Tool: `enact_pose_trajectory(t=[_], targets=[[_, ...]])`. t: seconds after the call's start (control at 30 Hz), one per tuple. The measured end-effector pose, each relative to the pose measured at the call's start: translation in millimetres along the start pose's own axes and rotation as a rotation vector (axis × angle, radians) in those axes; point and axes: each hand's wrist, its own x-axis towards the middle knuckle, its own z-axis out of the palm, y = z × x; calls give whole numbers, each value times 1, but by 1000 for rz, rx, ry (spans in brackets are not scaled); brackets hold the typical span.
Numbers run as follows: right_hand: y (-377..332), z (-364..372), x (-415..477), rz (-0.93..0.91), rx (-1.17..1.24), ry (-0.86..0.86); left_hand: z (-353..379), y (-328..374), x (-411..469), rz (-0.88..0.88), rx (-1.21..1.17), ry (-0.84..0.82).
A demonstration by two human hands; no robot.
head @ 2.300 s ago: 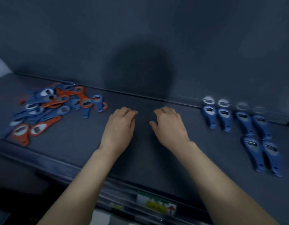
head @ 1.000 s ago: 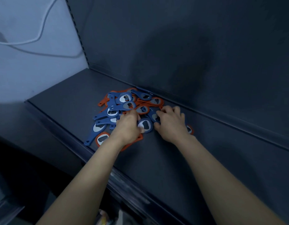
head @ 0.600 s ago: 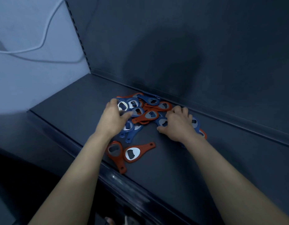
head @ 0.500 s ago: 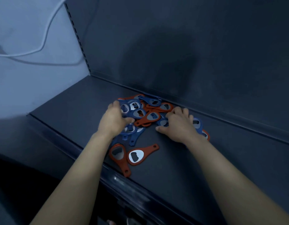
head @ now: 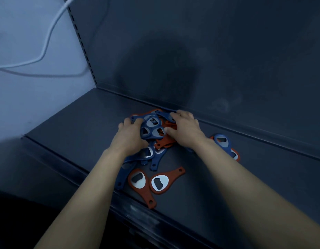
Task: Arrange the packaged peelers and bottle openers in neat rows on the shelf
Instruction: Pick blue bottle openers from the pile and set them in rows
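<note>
A pile of blue and orange openers lies at the back of the shelf. The left grip curls round the pile's left side and the right grip round its right, both clutching the top blue ones. In front of the pile lie two orange openers. Right of it lies a blue opener.

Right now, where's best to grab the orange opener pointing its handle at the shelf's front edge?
Pinch the handle of the opener from the front: it lies flat, its narrow handle at the shelf edge, its wide head crowded by neighbours.
</note>
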Motion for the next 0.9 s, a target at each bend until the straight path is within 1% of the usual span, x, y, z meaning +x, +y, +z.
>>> enact_pose_trajectory(t=[0.1, 0.23, 0.33, 0.5, 0.67, 0.8, 0.83, 0.9], targets=[[-6, 6, 15, 18, 2, -45, 1, -9, -5, 23, -31, 24], [-16, 15, 29, 9, 8, 3, 1, -20, -10, -3, -153, 24], [-23, 23, 34, -15, 33, 18, 0, -26, -13, -51, -203, 56], [-34, 31, 41, -95, -11, -87, -1, -35, -16, -110, -164, 16], [-34, 27, 42, -128, 82, -84, -4, -45, -22, -152, -133, 77], [-32, 24, 35, -128, 132, -66, -4, -46, -22, -161, 60, 135], [-32, 24, 33, -123, 146, -52, -3, -46, -23, -163, 74, 145], [-33, 23, 29, -115, 154, -60, -4, -46, -24, -160, 21, 145]])
